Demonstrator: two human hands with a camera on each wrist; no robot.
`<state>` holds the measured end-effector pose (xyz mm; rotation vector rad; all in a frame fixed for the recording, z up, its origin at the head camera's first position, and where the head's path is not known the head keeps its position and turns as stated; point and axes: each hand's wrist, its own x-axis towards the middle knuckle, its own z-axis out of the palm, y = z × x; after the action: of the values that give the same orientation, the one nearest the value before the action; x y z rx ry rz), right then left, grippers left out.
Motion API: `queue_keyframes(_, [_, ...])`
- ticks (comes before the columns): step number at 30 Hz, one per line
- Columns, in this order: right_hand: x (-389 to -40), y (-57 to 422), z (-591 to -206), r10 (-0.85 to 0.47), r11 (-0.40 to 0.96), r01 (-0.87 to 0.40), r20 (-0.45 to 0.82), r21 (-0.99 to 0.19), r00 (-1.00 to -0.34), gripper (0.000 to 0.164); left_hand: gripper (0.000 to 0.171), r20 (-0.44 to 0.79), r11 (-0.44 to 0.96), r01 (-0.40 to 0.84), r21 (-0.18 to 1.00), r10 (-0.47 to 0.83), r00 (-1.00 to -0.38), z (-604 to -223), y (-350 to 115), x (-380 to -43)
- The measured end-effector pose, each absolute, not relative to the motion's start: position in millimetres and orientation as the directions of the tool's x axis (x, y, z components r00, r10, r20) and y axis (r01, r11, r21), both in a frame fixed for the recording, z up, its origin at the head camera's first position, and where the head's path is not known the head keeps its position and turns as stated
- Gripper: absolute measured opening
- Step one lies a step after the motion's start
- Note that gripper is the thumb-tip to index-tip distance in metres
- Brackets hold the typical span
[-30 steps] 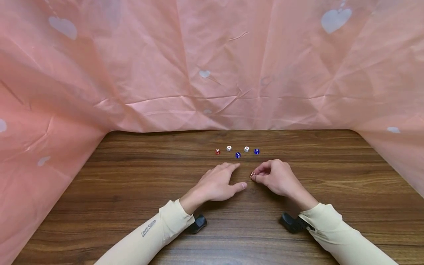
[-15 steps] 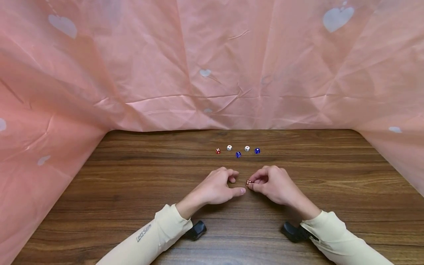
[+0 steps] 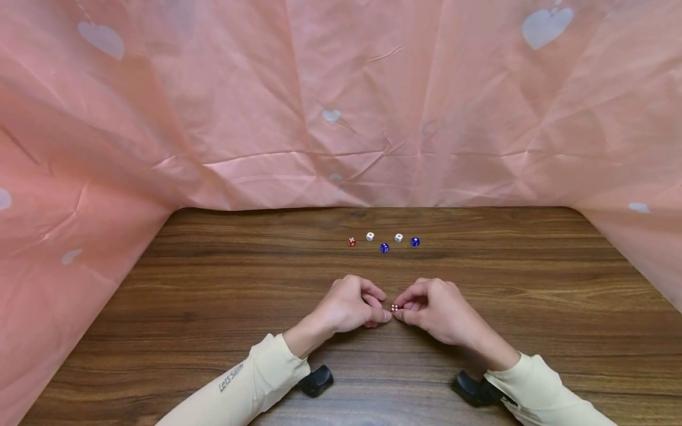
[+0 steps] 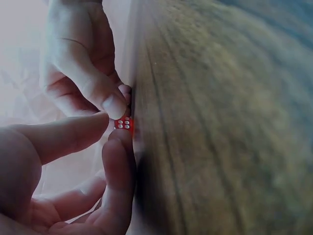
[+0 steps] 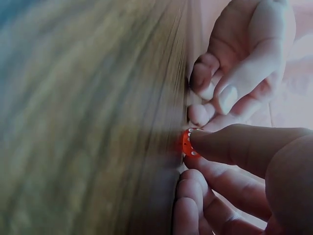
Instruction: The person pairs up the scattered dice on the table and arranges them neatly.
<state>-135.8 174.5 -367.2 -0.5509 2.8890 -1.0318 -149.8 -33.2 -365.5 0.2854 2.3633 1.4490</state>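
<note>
A red die with white dots is on or just over the wooden table, between the tips of both hands. My right hand pinches it with thumb and fingers; the right wrist view shows the thumb pressed on the die. From the other side my left hand comes up close, its fingers bent loosely and its thumb and fingertips near the die. Whether a left fingertip touches it, I cannot tell. Behind the hands lie another red die, two white dice and two blue dice.
The wooden table reaches back to a pink cloth with pale hearts, which hangs at the back and both sides. Black wrist devices sit under both cream sleeves.
My right hand has brought the red die nearer to me and a little left. The left hand has drawn back slightly and bent its fingers beside the die. The other dice stay put.
</note>
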Motion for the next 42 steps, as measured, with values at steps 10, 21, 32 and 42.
queue_keyframes(10, [-125.4, 169.3, -368.5, -0.380, 0.675, -0.350, 0.101, -0.649, -0.919, 0.010, 0.022, -0.201, 0.452, -0.019, 0.892, 0.357, -0.912, -369.7, -33.7, -143.9])
queue_keyframes(21, [-120.4, 168.1, -371.5, -0.379, 0.661, -0.337, 0.090, -0.671, -0.921, 0.011, 0.015, -0.212, 0.437, -0.039, 0.899, 0.354, -0.911, -374.1, -32.1, -142.0])
queue_keyframes(32, [-120.9, 168.3, -373.7, -0.339, 0.655, -0.299, 0.083, -0.694, -0.937, 0.014, 0.014, -0.255, 0.345, -0.129, 0.930, 0.351, -0.901, -379.0, -33.0, -144.9])
queue_keyframes(42, [-121.5, 172.8, -374.2, -0.340, 0.645, -0.295, 0.081, -0.705, -0.937, 0.012, 0.014, -0.245, 0.300, -0.132, 0.945, 0.380, -0.892, -382.5, -30.6, -146.6])
